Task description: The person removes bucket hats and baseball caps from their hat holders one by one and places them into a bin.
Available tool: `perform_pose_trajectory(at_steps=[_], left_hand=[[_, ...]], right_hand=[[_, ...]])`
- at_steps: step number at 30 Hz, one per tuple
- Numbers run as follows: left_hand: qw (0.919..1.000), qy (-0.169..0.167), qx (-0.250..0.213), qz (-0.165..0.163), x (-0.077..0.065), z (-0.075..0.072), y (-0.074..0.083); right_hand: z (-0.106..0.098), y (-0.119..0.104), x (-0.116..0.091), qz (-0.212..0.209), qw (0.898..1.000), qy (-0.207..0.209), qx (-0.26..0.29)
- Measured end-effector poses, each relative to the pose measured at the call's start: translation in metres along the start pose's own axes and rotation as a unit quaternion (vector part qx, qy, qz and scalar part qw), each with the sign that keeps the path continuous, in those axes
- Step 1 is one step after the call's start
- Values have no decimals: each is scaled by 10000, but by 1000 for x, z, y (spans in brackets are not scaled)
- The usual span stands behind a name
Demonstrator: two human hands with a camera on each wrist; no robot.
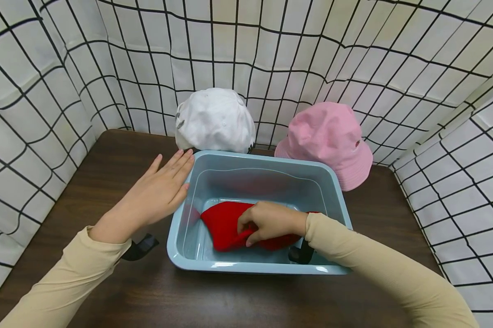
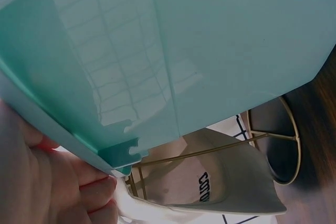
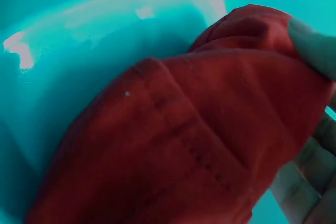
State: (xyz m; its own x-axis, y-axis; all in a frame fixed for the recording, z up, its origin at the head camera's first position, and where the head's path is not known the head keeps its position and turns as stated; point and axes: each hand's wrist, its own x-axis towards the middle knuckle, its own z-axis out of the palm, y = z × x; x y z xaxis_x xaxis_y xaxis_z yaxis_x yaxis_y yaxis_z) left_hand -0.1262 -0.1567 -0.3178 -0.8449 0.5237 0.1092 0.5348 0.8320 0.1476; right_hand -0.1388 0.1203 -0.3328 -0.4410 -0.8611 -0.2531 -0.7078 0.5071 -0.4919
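A red cap [image 1: 226, 223] lies inside a light blue plastic basin [image 1: 254, 267]. My right hand [image 1: 271, 223] reaches down into the basin and pinches the cap's cloth between thumb and fingers. Stitched seams show on the red cap [image 3: 173, 129] in the right wrist view, with the thumb on its edge. Against the basin's left rim rests my left hand [image 1: 158, 191], its fingers straight and pointing away from me. In the left wrist view, the fingers of this hand [image 2: 68, 187] lie along the rim, beside the basin's outer wall [image 2: 236, 51].
Behind the basin stand a white cap [image 1: 215, 120] at the back left and a pink bucket hat [image 1: 328, 136] at the back right. A gold wire stand [image 2: 299, 145] shows beneath the white cap. Black wire grid panels [image 1: 254, 59] enclose the dark wooden table [image 1: 119, 159].
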Motion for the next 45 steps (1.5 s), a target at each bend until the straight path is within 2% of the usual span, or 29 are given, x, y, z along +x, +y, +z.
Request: perform_pose_trajectory(at_steps=[7, 13, 16, 24, 33, 45], left_hand=[[10000, 3, -29, 17, 0, 0, 0], [10000, 25, -8, 25, 0, -1, 1], [10000, 47, -12, 31, 0, -1, 1], [10000, 41, -51, 18, 0, -1, 1], [10000, 51, -2, 29, 0, -1, 1], [10000, 19, 41, 7, -1, -2, 1]], right_hand=[[1, -1, -1, 142, 9993, -340, 1], [1, -1, -1, 342, 9956, -868, -110], [0, -1, -2, 397, 9948, -923, -134], [-12, 0, -11, 468, 9980, -395, -128], [-20, 2, -18, 385, 9992, -107, -71], [-37, 8, -33, 260, 9966, 779, -59]])
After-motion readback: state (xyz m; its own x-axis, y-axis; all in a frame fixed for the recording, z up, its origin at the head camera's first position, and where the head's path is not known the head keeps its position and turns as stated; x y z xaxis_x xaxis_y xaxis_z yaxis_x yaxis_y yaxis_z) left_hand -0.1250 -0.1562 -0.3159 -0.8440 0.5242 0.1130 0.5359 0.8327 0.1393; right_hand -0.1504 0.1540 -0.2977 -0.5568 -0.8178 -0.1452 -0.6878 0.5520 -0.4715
